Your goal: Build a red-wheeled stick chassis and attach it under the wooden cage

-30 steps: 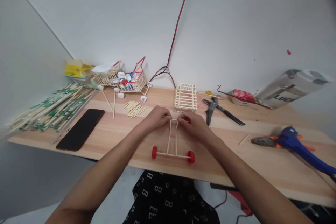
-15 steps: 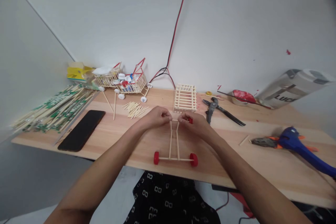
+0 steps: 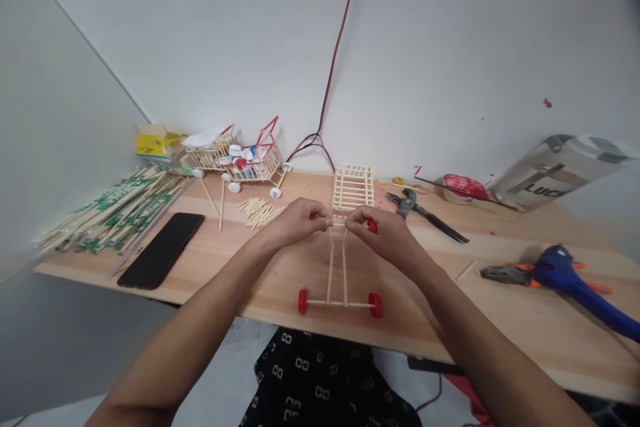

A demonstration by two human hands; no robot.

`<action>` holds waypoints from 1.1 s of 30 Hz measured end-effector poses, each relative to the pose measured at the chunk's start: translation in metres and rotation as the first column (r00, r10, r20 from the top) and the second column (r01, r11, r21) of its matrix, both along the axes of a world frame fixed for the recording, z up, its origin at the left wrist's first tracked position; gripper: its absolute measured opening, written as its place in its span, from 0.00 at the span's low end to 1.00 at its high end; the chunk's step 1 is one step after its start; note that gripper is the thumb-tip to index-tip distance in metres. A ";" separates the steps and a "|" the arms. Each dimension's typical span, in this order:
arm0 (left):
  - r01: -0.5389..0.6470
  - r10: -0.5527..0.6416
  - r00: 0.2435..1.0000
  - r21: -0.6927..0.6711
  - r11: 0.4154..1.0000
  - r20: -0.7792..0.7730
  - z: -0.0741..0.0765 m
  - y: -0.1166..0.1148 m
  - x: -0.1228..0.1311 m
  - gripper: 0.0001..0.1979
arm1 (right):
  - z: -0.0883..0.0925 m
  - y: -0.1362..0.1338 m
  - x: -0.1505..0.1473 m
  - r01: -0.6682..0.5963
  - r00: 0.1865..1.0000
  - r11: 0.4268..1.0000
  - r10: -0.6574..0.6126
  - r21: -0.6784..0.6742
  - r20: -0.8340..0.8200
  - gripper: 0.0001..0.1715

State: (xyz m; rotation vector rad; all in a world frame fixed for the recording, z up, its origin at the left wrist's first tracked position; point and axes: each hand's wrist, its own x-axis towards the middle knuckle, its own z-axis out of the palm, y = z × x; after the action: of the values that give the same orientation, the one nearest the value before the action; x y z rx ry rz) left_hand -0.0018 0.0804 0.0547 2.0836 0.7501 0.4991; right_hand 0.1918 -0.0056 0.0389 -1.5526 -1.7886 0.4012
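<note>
A chassis of thin wooden sticks (image 3: 331, 273) stands at the table's front edge, with a red bottle-cap wheel (image 3: 303, 301) on the left end of its near axle and another red wheel (image 3: 376, 305) on the right end. My left hand (image 3: 304, 219) pinches the far end of the chassis on its left side. On the right side, my right hand (image 3: 377, 232) grips the same far end between thumb and fingers. Red caps at that end show partly behind the fingers of both hands. Just beyond my hands sits a slatted stick basket (image 3: 353, 187).
Two small stick carts (image 3: 255, 163) stand at the back left, one full of caps. Loose short sticks (image 3: 259, 211), a black phone (image 3: 161, 250) and packaged chopsticks (image 3: 115, 210) lie leftward. Pliers (image 3: 425, 213), a red-stained cup (image 3: 465, 188) and a blue glue gun (image 3: 565, 273) are rightward.
Both hands, still pinching the chassis, have moved slightly away toward the basket. The whole view has shifted a little.
</note>
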 end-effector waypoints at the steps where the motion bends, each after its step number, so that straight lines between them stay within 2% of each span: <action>1: -0.006 0.006 1.000 0.011 1.000 0.006 0.002 -0.001 -0.001 0.09 | 0.002 -0.001 0.000 -0.003 1.000 1.000 0.003 0.017 0.006 0.07; 10: -0.061 0.052 0.996 0.146 0.987 0.067 0.028 -0.016 -0.004 0.07 | 0.029 -0.009 -0.001 -0.014 0.995 0.983 -0.005 0.185 0.102 0.05; 15: -0.104 0.073 0.990 0.272 0.957 0.121 0.040 -0.022 -0.002 0.05 | 0.040 -0.009 0.003 -0.041 0.983 0.943 -0.020 0.331 0.180 0.05; 19: -0.135 0.081 0.984 0.362 0.922 0.161 0.042 -0.024 0.000 0.04 | 0.043 -0.004 0.007 -0.076 0.967 0.900 -0.039 0.430 0.253 0.06; 23: -0.180 0.081 0.974 0.502 0.846 0.213 0.033 -0.025 0.001 0.05 | 0.039 -0.002 0.009 -0.120 0.958 0.847 -0.039 0.519 0.285 0.08; 26: -0.189 0.036 0.968 0.621 0.760 0.250 0.023 -0.031 0.001 0.06 | 0.033 -0.007 0.009 -0.159 0.951 0.806 -0.031 0.571 0.309 0.08; 31: -0.280 0.031 0.942 0.732 0.621 0.334 0.010 -0.055 -0.006 0.05 | 0.027 -0.031 0.004 -0.195 0.933 0.764 -0.049 0.616 0.356 0.01; 33: -0.286 0.007 0.939 0.766 0.575 0.345 0.007 -0.068 -0.011 0.02 | 0.026 -0.044 0.001 -0.226 0.925 0.740 -0.040 0.633 0.377 0.05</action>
State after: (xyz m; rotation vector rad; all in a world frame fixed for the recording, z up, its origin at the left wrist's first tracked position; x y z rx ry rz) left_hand -0.0132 0.0126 0.0614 2.6742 0.5458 1.4676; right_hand 0.1926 -0.0498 0.0646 -1.0478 -1.9861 -0.5027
